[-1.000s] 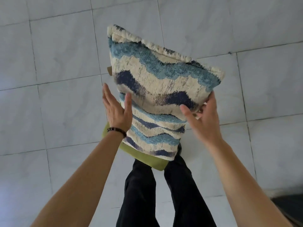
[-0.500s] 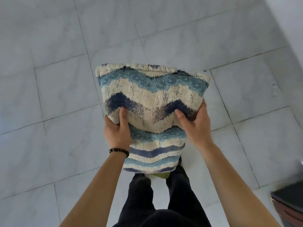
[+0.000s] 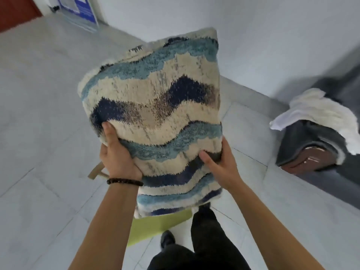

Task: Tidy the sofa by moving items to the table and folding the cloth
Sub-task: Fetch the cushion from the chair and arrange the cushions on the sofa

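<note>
So the wavy blue-and-cream cushion (image 3: 153, 117) is up in the middle of the frame, held out in front of the person over the tiled floor (image 3: 39, 133). Left hand (image 3: 116, 154) clamps the lower left edge with the thumb pressed flat on the front face, and the right hand (image 3: 220, 166) does the same on the lower right edge, thumb on the front and the other fingers hidden behind. Both hands squeeze the cushion between them, so neither one is free. There's a beaded bracelet (image 3: 124, 181) on the left wrist.

The bit that matters for the next move: the cushion's long axis runs from bottom centre up toward the upper right of the frame, tilted a little. A green thing (image 3: 155, 225) peeks out underneath it. Could be a second cushion, can't tell how it's held.

The white cloth (image 3: 319, 114) is heaped on the dark sofa (image 3: 311, 145) at the right edge of the frame, well apart from the hands, and the right hand is the nearer one to it. No desk anywhere in view, so my guess is the cushion has to be carried somewhere off-frame before the cloth gets folded. Everything's pretty blurry toward the edges.
</note>
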A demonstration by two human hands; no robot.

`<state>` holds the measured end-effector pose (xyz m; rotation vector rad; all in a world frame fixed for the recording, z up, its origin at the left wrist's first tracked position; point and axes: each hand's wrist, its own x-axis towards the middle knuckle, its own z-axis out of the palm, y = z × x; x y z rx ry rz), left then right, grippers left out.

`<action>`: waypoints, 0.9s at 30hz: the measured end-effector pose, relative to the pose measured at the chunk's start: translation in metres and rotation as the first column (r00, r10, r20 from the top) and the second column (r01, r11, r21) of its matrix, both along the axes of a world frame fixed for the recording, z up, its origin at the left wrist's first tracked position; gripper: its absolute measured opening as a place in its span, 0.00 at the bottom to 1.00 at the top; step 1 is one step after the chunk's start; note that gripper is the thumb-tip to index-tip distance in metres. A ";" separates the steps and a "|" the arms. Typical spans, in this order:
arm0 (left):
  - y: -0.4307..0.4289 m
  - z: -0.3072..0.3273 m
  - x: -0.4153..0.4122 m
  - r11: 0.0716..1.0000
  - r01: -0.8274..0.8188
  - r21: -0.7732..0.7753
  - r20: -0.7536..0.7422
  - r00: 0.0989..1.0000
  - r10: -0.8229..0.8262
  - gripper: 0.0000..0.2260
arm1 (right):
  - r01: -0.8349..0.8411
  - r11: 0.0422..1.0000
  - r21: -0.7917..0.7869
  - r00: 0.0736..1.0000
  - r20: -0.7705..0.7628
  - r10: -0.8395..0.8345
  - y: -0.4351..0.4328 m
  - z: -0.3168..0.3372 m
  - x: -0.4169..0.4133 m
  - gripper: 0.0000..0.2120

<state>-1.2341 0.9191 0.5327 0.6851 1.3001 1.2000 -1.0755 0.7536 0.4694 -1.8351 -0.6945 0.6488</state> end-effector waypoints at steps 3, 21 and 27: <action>-0.046 0.003 0.043 0.988 0.132 0.081 -0.037 0.991 -0.129 0.15 | 0.262 0.965 -0.018 0.964 0.062 -0.260 -0.067 0.013 0.007 0.35; -0.411 -0.013 0.343 0.285 0.956 0.072 -0.349 0.292 -0.891 0.20 | 0.841 0.449 0.302 0.370 0.284 -0.885 -0.480 0.035 0.151 0.15; -0.535 0.010 0.437 0.250 0.952 0.179 -0.407 0.303 -0.862 0.36 | 0.831 0.461 0.310 0.315 0.421 -0.851 -0.580 0.053 0.226 0.17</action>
